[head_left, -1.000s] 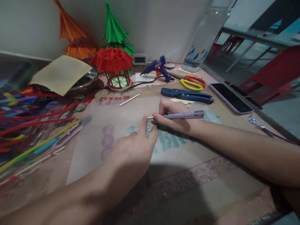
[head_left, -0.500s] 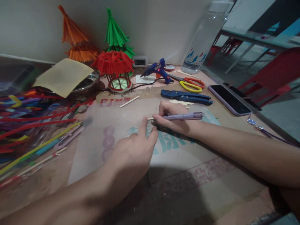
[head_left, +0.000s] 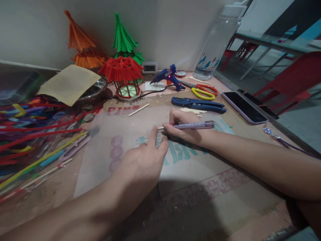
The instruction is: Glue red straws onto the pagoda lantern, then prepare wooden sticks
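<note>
My left hand rests on a frosted sheet, its index fingertip pressed at the left end of a short, pale wooden stick. The thumb of that hand is bent just below the stick. A light purple pen is pinched in my right hand, with its tip end hidden by the fingers near the stick's right end. Another short stick lies beyond my left hand. Several cut sticks lie behind my right hand, beside a blue cutter.
Behind stand red, green and orange pipe-cleaner pavilions. A blue glue gun, scissors, a water bottle and a phone sit at back and right. Pipe cleaners crowd the left.
The view has shifted very slightly. Both hands, the pen and the stick keep the same positions relative to each other.
</note>
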### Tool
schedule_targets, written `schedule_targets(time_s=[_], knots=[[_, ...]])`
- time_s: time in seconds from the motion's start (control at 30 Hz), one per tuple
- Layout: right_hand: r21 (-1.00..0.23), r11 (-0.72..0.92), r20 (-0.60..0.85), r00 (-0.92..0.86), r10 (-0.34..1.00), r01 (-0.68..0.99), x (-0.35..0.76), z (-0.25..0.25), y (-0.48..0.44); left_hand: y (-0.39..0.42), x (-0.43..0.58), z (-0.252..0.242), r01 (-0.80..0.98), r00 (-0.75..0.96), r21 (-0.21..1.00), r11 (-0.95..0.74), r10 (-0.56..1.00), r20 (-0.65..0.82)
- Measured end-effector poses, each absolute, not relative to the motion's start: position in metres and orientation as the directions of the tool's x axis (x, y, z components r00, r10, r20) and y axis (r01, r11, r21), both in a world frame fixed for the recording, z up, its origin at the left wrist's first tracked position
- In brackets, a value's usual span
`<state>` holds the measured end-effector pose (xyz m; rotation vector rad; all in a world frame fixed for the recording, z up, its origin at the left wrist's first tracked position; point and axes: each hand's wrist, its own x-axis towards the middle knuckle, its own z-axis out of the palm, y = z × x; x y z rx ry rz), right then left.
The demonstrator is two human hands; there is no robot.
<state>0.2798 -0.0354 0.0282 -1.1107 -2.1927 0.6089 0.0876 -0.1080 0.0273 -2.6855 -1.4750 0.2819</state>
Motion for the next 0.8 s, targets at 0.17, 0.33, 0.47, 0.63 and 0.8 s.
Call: schedule_targets(time_s=[0.17, 0.33, 0.47, 0.63, 0.8], knots=[[-0.626, 0.548, 0.311, -0.467, 0.828, 0.555, 0.2805, 0.0277, -0.0352, -0.109, 0.087, 0.0267, 0.822, 0.539, -0.165, -0.546, 0.838, -0.088], [-0.626, 0.549, 0.315, -0.464, 0.828, 0.554, 0.2805, 0.0284, -0.0356, -0.1076, 0.0859, 0.0259, 0.822, 0.544, -0.126, -0.555, 0.832, -0.113], [-0.626, 0.544, 0.31, -0.462, 0.831, 0.559, 0.2805, 0.0288, -0.0361, -0.1081, 0.0872, 0.0291, 0.829, 0.535, -0.114, -0.548, 0.835, -0.13], [-0.636, 0.529, 0.298, -0.453, 0.84, 0.562, 0.2798, 0.0295, -0.0367, -0.1096, 0.0905, 0.0342, 0.843, 0.504, -0.113, -0.526, 0.845, -0.178], [-0.64, 0.532, 0.308, -0.449, 0.839, 0.554, 0.2797, 0.0287, -0.0366, -0.1105, 0.088, 0.0289, 0.836, 0.524, -0.119, -0.535, 0.844, -0.113]])
